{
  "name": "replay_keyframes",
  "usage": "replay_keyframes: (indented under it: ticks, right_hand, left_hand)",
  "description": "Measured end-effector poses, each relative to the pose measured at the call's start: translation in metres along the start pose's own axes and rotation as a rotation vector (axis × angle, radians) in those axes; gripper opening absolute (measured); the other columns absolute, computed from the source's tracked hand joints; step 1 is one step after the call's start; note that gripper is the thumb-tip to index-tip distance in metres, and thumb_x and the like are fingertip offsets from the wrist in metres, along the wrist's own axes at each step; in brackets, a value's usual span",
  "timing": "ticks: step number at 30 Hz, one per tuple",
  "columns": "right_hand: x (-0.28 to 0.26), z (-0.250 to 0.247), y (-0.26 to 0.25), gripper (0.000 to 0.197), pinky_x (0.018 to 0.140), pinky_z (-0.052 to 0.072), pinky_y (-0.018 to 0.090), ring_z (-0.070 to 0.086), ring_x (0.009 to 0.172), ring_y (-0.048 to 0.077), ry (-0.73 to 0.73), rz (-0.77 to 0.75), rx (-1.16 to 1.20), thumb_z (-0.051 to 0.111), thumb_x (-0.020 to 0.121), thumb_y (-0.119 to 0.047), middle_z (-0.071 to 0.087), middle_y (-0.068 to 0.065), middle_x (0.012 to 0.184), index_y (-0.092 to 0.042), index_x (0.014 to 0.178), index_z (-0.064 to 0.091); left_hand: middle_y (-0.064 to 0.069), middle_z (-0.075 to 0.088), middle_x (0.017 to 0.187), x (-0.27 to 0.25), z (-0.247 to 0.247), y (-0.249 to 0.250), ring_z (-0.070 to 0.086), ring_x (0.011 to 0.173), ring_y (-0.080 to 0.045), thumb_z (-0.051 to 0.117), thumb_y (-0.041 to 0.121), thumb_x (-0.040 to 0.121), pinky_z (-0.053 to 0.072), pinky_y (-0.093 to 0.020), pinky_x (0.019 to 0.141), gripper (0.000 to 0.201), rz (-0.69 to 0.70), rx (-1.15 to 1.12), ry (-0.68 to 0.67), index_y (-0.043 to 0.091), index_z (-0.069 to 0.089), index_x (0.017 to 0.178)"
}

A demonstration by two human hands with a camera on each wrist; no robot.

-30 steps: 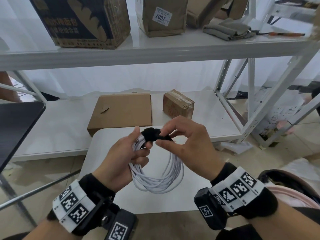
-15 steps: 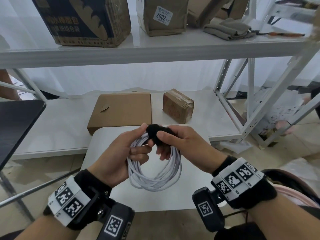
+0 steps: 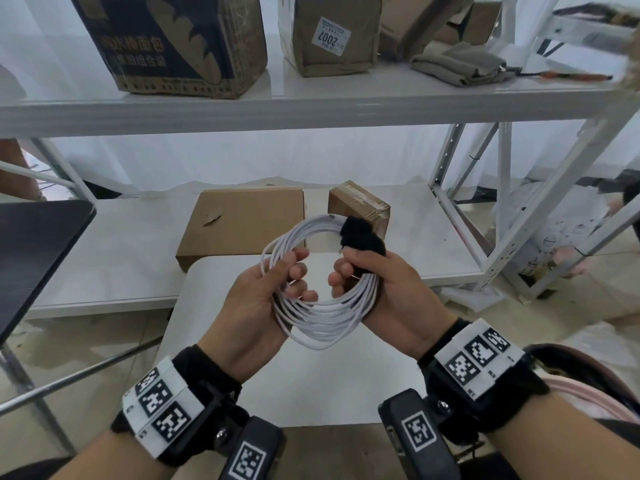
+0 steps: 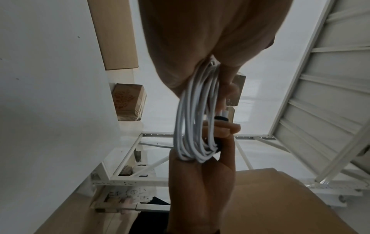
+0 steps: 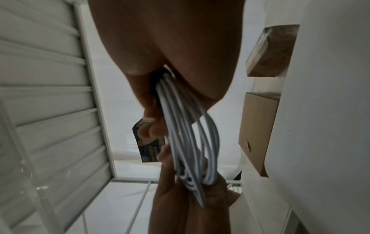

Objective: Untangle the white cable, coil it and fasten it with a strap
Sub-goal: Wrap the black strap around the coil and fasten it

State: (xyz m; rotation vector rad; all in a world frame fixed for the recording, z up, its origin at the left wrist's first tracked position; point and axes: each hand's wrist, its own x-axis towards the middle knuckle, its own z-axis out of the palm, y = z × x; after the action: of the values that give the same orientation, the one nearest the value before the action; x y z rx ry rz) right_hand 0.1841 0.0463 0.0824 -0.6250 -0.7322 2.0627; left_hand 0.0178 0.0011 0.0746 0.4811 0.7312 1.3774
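The white cable (image 3: 322,323) is wound into a round coil of several loops, held up above the small white table (image 3: 311,393). A black strap (image 3: 363,237) wraps the coil at its upper right. My left hand (image 3: 277,282) grips the coil's left side with curled fingers. My right hand (image 3: 360,278) grips the right side just below the strap. In the left wrist view the coil (image 4: 192,126) hangs from my left palm, with the right hand's fingers (image 4: 226,128) on it. In the right wrist view the loops (image 5: 188,139) run from my right hand down to the left hand.
A flat cardboard box (image 3: 242,223) and a small taped box (image 3: 360,209) lie on the low white shelf behind the table. The upper shelf (image 3: 311,105) carries boxes and folded cloth. A black tabletop (image 3: 31,258) stands left; white rack uprights (image 3: 505,209) stand right.
Both hands raised and turned the coil, so the strap went from the top middle to the upper right. My right hand moved from pinching the strap to gripping the coil below it.
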Motion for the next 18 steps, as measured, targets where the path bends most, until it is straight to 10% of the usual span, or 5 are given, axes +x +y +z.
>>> replay_keyframes:
  ticks: [6, 10, 18]
  right_hand:
    - [0.0019, 0.0006, 0.0082, 0.035, 0.061, 0.042, 0.026, 0.037, 0.052, 0.009, -0.262, 0.037, -0.011, 0.079, 0.081, -0.031, 0.042, 0.001, 0.066, -0.008, 0.104, 0.065]
    - [0.0029, 0.0054, 0.0063, 0.058, 0.05, 0.031, 0.026, 0.027, 0.043, 0.011, -0.108, 0.129, 0.043, 0.056, 0.085, -0.067, 0.031, -0.001, 0.054, -0.009, 0.086, 0.063]
    - [0.0047, 0.0026, 0.0055, 0.042, 0.049, 0.035, 0.025, 0.035, 0.043, 0.013, 0.059, 0.13, -0.036, 0.049, 0.097, -0.047, 0.039, 0.001, 0.056, -0.01, 0.078, 0.053]
  left_hand:
    - [0.007, 0.021, 0.055, 0.0024, 0.0046, 0.0071, 0.019, 0.04, -0.004, 0.052, 0.046, 0.098, 0.019, -0.018, 0.039, 0.039, -0.02, -0.009, 0.107, 0.009, 0.061, 0.09]
    - [0.005, 0.018, 0.052, 0.0041, 0.0059, 0.0054, 0.016, 0.04, -0.006, 0.042, 0.053, 0.102, 0.016, -0.02, 0.037, 0.053, -0.031, 0.068, 0.195, 0.008, 0.061, 0.081]
    - [0.005, 0.019, 0.056, 0.0087, 0.0035, 0.0056, 0.017, 0.041, -0.007, 0.051, 0.04, 0.101, 0.019, -0.019, 0.036, 0.038, -0.009, 0.226, 0.2, 0.008, 0.061, 0.082]
